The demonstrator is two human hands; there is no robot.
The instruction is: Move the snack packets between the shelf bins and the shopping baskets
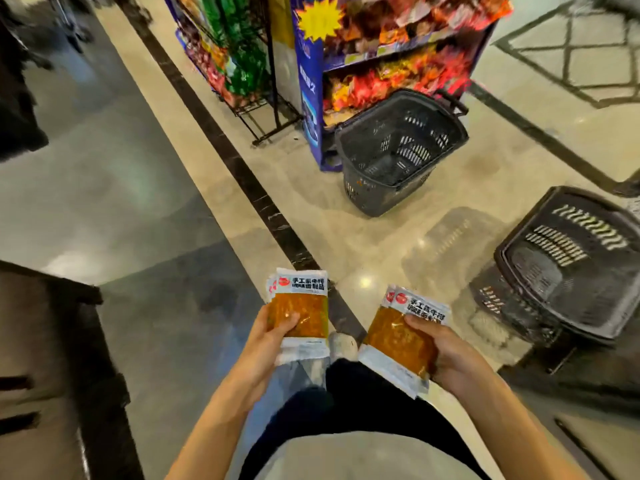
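Evidently mid-carry: the left hand (270,341) grips one packet stack (300,303), thumb across its face; the right hand (453,355) grips the other stack (398,341) likewise, both near the body. Firm thumbs should stop slippage before the far basket (367,194).

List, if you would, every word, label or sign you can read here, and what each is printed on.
"手工素牛排" above "调味面制品": top band of the left stack of packets, held by the left hand.
Same two lines, the second partly hidden by the thumb: right stack of packets, held by the right hand.
Small print on the packets' lower bands: too small to read.
Blue display stand: print blurred.
Yellow starburst sign: nothing legible.
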